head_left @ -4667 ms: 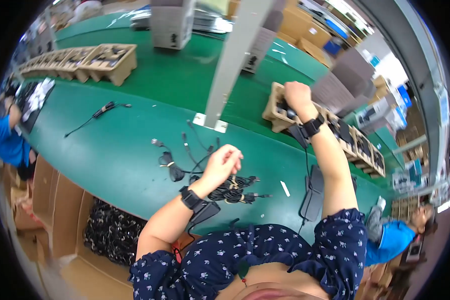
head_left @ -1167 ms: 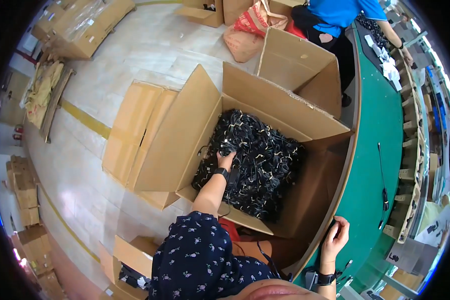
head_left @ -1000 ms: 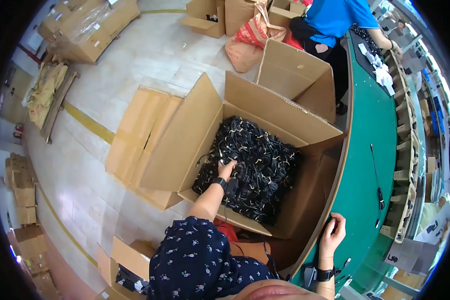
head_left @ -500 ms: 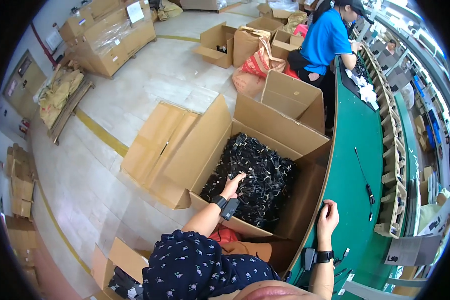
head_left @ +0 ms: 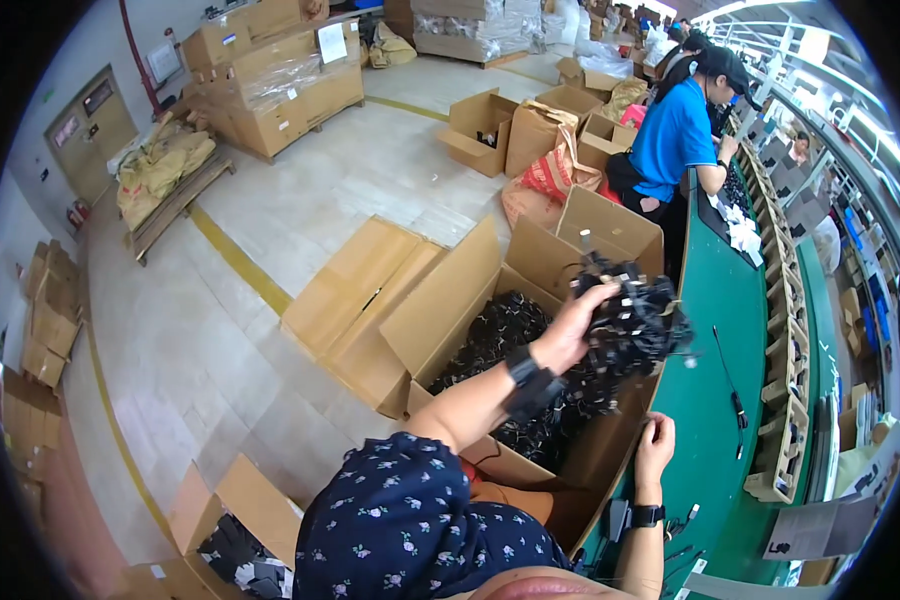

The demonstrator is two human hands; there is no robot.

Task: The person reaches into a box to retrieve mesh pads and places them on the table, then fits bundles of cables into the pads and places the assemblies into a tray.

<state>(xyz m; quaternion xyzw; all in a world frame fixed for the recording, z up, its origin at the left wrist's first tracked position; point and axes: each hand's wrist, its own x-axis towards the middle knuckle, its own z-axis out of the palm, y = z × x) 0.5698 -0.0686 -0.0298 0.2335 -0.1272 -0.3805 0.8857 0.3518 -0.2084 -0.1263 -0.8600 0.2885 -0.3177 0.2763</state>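
My left hand [head_left: 572, 335] is raised over an open cardboard box [head_left: 445, 295], gripping a big tangled clump of black cables [head_left: 635, 315] with small light ties or tips. Motion blurs the clump, and some strands hang down. Inside the box lies a heap of similar black cables [head_left: 505, 325]. At the near edge of the green workbench [head_left: 695, 400] rests my right hand [head_left: 656, 445], its fingers curled in with nothing visible in them. Farther along the bench lies a single black cable [head_left: 738, 405] with a thicker middle part.
Beige trays [head_left: 780, 430] line the bench's far side. A co-worker in a blue shirt [head_left: 675, 150] works farther along, beside white pieces [head_left: 743, 235]. Another open carton [head_left: 240, 500] stands at lower left. Several cartons and a red-and-white sack [head_left: 560, 170] stand beyond the box.
My left hand has come up out of the box and moved right toward the bench, lifting a clump of cables. My right hand stays at the bench edge. The view has tilted up.
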